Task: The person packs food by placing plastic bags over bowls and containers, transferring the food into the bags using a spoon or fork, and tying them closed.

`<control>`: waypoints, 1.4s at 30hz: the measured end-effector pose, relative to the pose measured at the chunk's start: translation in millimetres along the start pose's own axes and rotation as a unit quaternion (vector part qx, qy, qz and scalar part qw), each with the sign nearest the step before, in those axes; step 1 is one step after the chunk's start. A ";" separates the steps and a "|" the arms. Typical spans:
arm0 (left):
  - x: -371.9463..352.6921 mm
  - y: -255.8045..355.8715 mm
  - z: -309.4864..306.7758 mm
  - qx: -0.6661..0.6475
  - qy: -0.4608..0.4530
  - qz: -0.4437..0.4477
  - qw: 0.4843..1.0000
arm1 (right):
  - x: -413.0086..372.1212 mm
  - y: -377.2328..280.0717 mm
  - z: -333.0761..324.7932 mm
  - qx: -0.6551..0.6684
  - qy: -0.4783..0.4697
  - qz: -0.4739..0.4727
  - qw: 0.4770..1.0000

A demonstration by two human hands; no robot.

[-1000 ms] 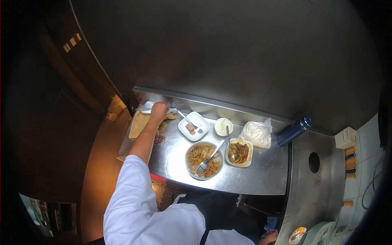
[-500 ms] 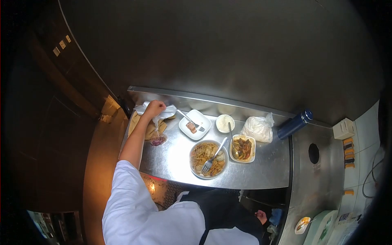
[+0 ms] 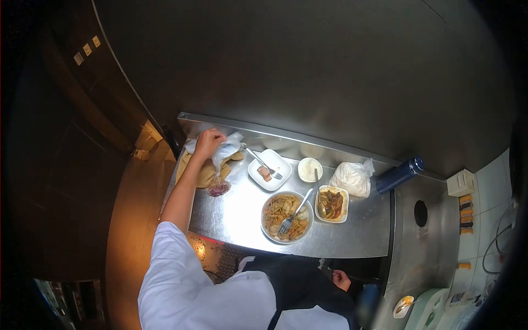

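My left hand is closed at the far left of the counter, its fingers pressed together at the white plastic bag. The clear lower end of that bag holds something dark red and rests beside a tan cloth. My right hand is low in front of the apron, below the counter edge, its fingers curled; what they hold, if anything, is hidden. Nearest my left hand is a white square plate with a fork and a piece of meat.
On the steel counter stand a bowl of noodles with a fork, a dish of stewed food with a spoon, a small bowl of white food, a plastic bag of white food and a blue bottle.
My left hand has risen slightly relative to the bag, and the bag's loose top has shifted. My right hand has moved left and up. The view has shifted a little.
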State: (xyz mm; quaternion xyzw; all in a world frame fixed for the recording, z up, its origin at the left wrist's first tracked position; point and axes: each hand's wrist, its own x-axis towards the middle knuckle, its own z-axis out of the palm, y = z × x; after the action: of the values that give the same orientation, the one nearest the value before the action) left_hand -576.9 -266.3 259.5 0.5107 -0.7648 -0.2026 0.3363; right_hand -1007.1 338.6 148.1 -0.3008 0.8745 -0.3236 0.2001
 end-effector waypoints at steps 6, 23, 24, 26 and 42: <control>0.6 -35.0 1.6 -0.138 0.024 -0.061 0.988 | 3.7 -57.3 5.3 -0.018 -0.012 -0.064 0.998; -42.2 -7.8 -22.5 -0.157 0.182 -0.011 0.971 | 110.0 -507.2 230.5 0.176 -0.227 -0.323 0.902; -44.4 -11.0 -20.7 -0.162 0.191 -0.012 0.968 | 113.9 -522.1 250.9 0.183 -0.244 -0.281 0.910; -49.3 -6.4 -22.6 -0.186 0.204 -0.020 0.961 | 118.2 -535.6 275.2 0.191 -0.276 -0.249 0.909; -51.0 -14.9 -78.9 -0.451 0.405 -0.082 0.791 | 147.7 -510.8 357.8 0.276 -0.260 -0.174 0.909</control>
State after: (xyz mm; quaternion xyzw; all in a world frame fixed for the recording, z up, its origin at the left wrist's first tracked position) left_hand -497.6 -222.7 288.7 0.3973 -0.3354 -0.3262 0.7894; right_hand -718.8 -229.0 221.4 -0.4546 0.6010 -0.4924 0.4355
